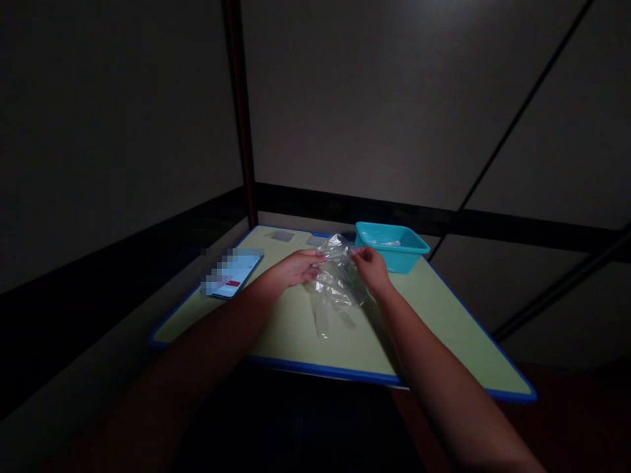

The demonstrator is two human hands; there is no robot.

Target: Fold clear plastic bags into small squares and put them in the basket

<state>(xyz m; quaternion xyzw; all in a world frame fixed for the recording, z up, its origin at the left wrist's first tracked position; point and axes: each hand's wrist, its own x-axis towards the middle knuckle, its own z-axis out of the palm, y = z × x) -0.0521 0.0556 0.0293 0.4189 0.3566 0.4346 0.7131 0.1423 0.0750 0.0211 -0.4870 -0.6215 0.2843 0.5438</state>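
A crumpled clear plastic bag hangs between my two hands above the table, its lower end close to the tabletop. My left hand pinches the bag's upper left part between thumb and fingers. On the other side, my right hand grips its upper right edge, fingers curled in. Light glints off the bag's folds, and I cannot make out anything inside it.
The small pale table has a blue edge. A turquoise basket with something pale inside stands at the back right. To the left lies a tablet or phone, partly blurred. Flat greyish pieces lie at the back. Walls rise behind and left.
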